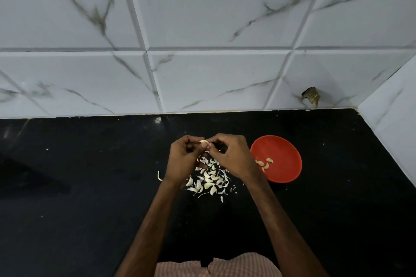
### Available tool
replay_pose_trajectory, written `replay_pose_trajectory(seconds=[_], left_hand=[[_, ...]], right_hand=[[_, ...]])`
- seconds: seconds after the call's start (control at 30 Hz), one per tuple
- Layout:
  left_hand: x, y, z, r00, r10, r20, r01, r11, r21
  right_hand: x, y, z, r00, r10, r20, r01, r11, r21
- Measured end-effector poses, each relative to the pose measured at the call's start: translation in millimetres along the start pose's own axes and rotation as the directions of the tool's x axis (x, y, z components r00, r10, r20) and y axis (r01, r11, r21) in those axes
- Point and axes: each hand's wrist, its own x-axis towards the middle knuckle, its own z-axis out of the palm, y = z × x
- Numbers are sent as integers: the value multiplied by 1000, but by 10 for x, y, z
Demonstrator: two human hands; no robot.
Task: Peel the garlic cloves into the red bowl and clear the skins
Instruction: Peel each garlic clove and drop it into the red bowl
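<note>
My left hand [183, 156] pinches a pale garlic clove [203, 141] between thumb and fingers above the counter. My right hand [233, 155] meets it from the right, its fingertips pinching a bit of skin at the clove's end. Below the hands lies a pile of garlic cloves and loose skins [208, 181] on the black counter. The red bowl [281, 159] sits just right of my right hand, with several peeled cloves [265, 164] at its left side.
The black countertop [90, 175] runs to a white marbled tile wall [202, 63] behind and another tiled wall at the right [394, 130]. One stray skin [159, 175] lies left of the pile. A chipped hole [311, 96] marks the back wall.
</note>
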Motion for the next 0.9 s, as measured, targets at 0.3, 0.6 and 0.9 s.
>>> replay_pose_trajectory(seconds=[0.3, 0.6, 0.9], left_hand=[[11, 8, 20, 998, -55, -31, 52, 995, -85], [23, -47, 9, 999, -24, -41, 23, 1000, -16], [53, -96, -54, 1000, -18, -13, 19, 999, 29]], right_hand=[[2, 22, 53, 999, 44, -21, -41, 994, 100], [-8, 92, 154, 994, 88, -67, -78, 988, 137], [9, 23, 115, 947, 311, 79, -312, 834, 455]])
